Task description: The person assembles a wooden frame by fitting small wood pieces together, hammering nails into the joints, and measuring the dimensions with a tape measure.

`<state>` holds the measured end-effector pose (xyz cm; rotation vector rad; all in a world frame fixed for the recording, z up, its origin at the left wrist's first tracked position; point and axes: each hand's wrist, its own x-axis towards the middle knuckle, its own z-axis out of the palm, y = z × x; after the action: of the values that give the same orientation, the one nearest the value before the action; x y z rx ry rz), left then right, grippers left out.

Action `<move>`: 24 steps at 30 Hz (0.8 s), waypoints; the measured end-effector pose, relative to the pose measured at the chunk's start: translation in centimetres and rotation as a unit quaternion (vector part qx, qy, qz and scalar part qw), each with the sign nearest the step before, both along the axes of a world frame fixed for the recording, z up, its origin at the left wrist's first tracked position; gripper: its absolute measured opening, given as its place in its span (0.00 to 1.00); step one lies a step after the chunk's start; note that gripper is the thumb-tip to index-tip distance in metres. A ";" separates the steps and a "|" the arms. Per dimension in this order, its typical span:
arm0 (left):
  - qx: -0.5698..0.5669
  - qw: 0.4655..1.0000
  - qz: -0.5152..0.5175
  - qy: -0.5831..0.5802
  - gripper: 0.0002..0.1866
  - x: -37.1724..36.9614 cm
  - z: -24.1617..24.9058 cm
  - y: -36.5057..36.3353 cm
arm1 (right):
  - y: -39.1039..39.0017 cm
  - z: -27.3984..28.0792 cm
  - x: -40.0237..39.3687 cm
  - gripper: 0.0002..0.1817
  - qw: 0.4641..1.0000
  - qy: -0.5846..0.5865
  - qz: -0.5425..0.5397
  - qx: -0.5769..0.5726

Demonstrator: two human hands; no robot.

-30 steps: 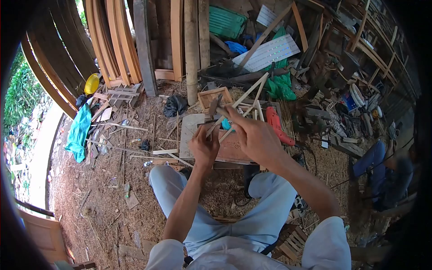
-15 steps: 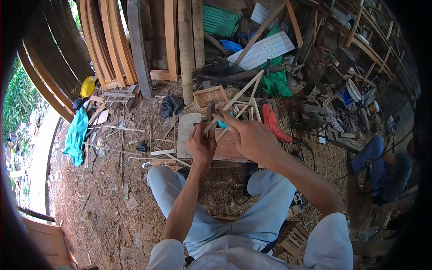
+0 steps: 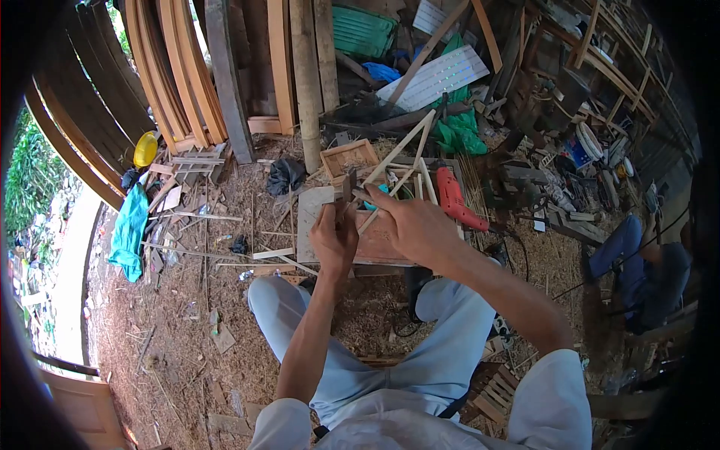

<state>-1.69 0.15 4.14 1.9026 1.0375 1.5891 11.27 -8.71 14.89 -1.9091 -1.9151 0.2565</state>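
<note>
Head view, looking down past my knees at a sawdust floor; my left hand is closed around a thin wooden strip, fingers curled over its near end, the strip slanting up and away to the right; my right hand is raised just beside the left, thumb and fingers pinched on the handle of a small dark tool whose head stands just above the left hand; what kind of tool, I cannot tell; both hands are held together over a flat wooden board lying on the ground between my legs; a red power drill lies just right of the board, touching the litter of pale wooden slats that lean up behind it; a small open wooden box sits beyond the board; a black cloth lies left of the box; farther left, a teal cloth and a yellow container near stacked curved planks; at the far right, a seated person in blue trousers.
</note>
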 end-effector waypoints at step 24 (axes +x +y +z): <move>0.025 0.999 0.013 0.035 0.05 0.0 0.0 0.0 | -0.4 0.2 0.1 0.23 0.996 0.047 0.031 0.065</move>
<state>-1.68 0.12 4.12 1.9982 1.0634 1.5872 11.34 -9.08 15.06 -1.7251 -1.8828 0.2298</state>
